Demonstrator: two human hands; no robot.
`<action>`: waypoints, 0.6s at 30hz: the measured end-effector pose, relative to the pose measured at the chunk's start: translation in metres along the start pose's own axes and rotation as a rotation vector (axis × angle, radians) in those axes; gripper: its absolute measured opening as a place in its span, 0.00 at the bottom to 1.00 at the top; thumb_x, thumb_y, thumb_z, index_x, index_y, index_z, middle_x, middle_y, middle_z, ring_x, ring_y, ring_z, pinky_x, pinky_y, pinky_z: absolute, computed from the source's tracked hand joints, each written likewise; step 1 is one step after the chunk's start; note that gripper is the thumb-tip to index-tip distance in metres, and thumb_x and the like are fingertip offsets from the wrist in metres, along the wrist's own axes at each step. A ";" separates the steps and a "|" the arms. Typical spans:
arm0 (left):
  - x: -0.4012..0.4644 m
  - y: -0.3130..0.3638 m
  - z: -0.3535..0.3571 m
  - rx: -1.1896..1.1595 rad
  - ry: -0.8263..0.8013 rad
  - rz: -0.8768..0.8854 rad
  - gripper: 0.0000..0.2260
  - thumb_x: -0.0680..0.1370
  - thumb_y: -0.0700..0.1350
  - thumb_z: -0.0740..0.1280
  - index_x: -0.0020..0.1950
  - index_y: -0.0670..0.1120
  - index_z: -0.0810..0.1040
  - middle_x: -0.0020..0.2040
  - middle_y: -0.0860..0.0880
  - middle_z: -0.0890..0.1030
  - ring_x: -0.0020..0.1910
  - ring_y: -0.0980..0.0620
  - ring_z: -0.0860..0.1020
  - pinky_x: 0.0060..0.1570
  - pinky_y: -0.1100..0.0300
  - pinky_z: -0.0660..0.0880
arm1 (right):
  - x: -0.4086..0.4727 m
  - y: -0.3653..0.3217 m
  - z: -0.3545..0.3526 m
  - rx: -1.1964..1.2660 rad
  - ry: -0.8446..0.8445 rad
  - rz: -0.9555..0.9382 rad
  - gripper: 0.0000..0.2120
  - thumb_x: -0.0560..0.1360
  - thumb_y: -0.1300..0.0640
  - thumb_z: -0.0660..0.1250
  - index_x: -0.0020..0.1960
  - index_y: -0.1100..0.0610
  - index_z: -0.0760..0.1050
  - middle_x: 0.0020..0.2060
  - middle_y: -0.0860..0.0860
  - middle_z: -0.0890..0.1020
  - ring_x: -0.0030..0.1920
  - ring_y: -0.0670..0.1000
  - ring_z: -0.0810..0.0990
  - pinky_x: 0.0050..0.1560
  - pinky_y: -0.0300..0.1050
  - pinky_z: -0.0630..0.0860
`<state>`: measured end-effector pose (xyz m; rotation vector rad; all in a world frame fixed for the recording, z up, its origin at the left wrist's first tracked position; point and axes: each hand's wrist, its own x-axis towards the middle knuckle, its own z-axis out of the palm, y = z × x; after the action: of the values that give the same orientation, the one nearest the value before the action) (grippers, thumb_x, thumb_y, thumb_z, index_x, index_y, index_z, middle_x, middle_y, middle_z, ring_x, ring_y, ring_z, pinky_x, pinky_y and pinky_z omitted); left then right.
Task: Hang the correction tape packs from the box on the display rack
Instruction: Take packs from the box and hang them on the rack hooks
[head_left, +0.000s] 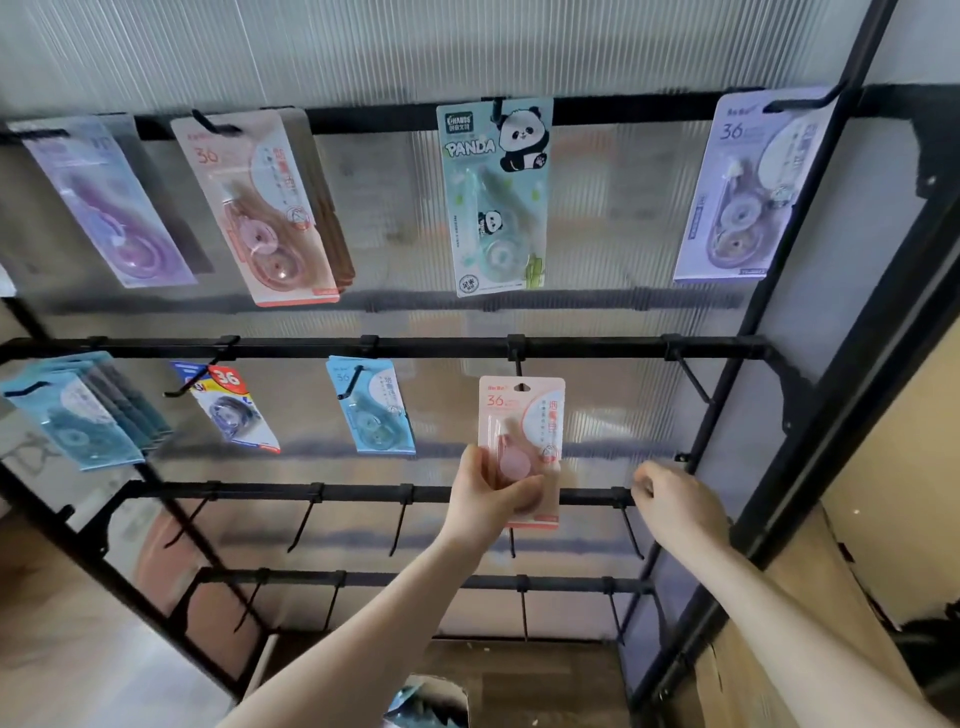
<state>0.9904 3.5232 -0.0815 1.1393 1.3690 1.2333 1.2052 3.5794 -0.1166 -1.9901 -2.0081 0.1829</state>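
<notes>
1. My left hand (485, 501) has its fingers and thumb curled round the lower half of a pink correction tape pack (522, 447); the thumb crosses the front near the round blister and the fingers wrap behind the card.
2. My right hand (675, 506) holds nothing. Its fingers are loosely curled, knuckles up, just beside the third rail (358, 492) to the right of the pack. I cannot tell whether the fingertips touch the rail.
3. The pack stands upright above my grip, its hang hole at the top edge, right at the hook (516, 358) that comes off the second rail (441, 347). From this angle I cannot tell whether the hook tip is already through the hole.
4. I judge the pack light: thin card with a clear plastic blister. The card will flex if squeezed hard, and the blister looks smooth and somewhat slippery, so I would keep the pinch on the card edges low down, leaving the top free for the hook.
5. Further out, other packs hang on the display rack (748, 332): a blue pack (371, 408) on the neighbouring hook to the left, a panda pack (496, 195) on the top rail, and a lilac pack (748, 187) at upper right.
6. The box (431, 701) sits below between my forearms, only partly in view.
</notes>
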 end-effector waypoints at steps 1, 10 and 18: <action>0.000 -0.001 0.001 -0.008 -0.004 -0.003 0.18 0.73 0.39 0.73 0.57 0.45 0.68 0.52 0.51 0.78 0.48 0.55 0.80 0.37 0.68 0.77 | 0.001 -0.001 0.001 -0.003 0.003 0.001 0.07 0.79 0.52 0.61 0.55 0.51 0.74 0.47 0.47 0.80 0.40 0.45 0.76 0.29 0.32 0.65; 0.006 -0.009 0.002 -0.001 0.010 0.013 0.18 0.72 0.38 0.74 0.54 0.49 0.68 0.53 0.51 0.78 0.51 0.54 0.80 0.39 0.68 0.78 | 0.008 0.000 0.005 -0.026 -0.020 -0.015 0.08 0.80 0.53 0.60 0.56 0.52 0.74 0.48 0.47 0.80 0.38 0.44 0.75 0.28 0.31 0.61; 0.001 -0.018 0.009 -0.035 0.083 0.028 0.16 0.72 0.39 0.74 0.52 0.46 0.69 0.51 0.50 0.79 0.48 0.55 0.81 0.38 0.66 0.78 | 0.010 0.005 0.008 -0.030 -0.042 0.013 0.09 0.80 0.54 0.59 0.57 0.52 0.74 0.51 0.48 0.80 0.40 0.46 0.74 0.29 0.33 0.62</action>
<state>0.9979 3.5241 -0.1002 1.0966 1.3915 1.3325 1.2076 3.5906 -0.1240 -2.0344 -2.0358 0.2005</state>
